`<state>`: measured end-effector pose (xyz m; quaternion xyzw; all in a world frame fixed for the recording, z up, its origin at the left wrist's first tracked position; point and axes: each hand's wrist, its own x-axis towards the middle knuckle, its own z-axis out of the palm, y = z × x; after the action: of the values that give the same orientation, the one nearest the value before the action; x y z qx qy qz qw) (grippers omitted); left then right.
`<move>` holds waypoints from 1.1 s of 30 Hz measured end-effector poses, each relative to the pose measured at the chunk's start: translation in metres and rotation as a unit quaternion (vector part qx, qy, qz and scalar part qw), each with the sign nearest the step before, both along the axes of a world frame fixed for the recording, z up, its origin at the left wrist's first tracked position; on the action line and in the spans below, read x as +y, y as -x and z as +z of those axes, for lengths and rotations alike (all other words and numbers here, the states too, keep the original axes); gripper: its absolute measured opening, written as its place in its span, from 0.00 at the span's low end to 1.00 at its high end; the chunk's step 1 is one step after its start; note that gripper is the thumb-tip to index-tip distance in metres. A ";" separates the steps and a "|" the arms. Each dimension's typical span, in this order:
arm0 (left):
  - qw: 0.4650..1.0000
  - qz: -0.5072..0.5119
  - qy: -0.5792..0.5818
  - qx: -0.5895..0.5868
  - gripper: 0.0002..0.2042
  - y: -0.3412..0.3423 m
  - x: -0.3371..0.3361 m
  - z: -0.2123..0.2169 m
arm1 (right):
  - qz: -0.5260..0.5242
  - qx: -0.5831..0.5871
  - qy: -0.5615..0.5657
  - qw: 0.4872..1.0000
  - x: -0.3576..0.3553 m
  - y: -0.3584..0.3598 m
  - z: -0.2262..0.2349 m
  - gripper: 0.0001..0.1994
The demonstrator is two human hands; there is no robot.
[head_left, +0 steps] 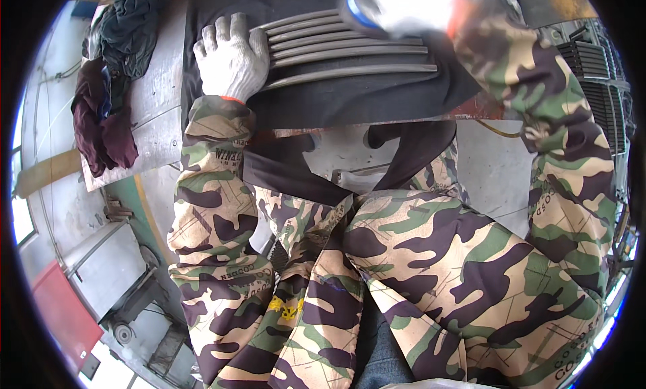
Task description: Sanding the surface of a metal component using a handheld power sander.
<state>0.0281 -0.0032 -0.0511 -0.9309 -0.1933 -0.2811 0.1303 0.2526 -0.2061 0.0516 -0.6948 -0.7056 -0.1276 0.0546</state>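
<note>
Several slim grey metal rods or tubes (pixel 356 53) lie side by side, slightly bowed in this view, on a black cloth (pixel 336 103). My left hand (pixel 232 59), in a white knit glove, rests over their left ends with its fingers spread. Above their right part is my right hand (pixel 417 9), also in a white glove and smeared by motion. A blue curved edge (pixel 360 11) shows at the left side of that hand; I cannot make out what it belongs to. The right fingers are not distinct. The nearest rod lies a little apart from the others.
Dark green cloth (pixel 131 36) and maroon cloth (pixel 101 120) lie on the pale board (pixel 161 113) at left. A red table edge (pixel 471 110) runs below the black cloth. Racked dark bars (pixel 592 73) stand at far right. Machinery (pixel 124 332) is at lower left.
</note>
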 end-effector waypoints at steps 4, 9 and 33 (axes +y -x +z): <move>1.000 0.000 -0.029 -0.005 0.17 -0.007 0.005 0.002 | 0.040 0.009 -0.027 0.999 -0.019 0.010 0.005 0.09; 1.000 0.003 -0.031 0.003 0.18 -0.008 0.015 -0.006 | 0.000 0.020 -0.004 1.000 -0.008 0.011 0.003 0.10; 0.996 0.059 0.038 0.055 0.23 -0.019 0.010 0.004 | 0.013 0.039 0.021 0.999 0.015 0.034 0.013 0.11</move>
<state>0.0471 0.0069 -0.0470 -0.9361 -0.2511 -0.2140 0.1219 0.2190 -0.1914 0.0649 -0.6910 -0.7145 -0.0853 0.0693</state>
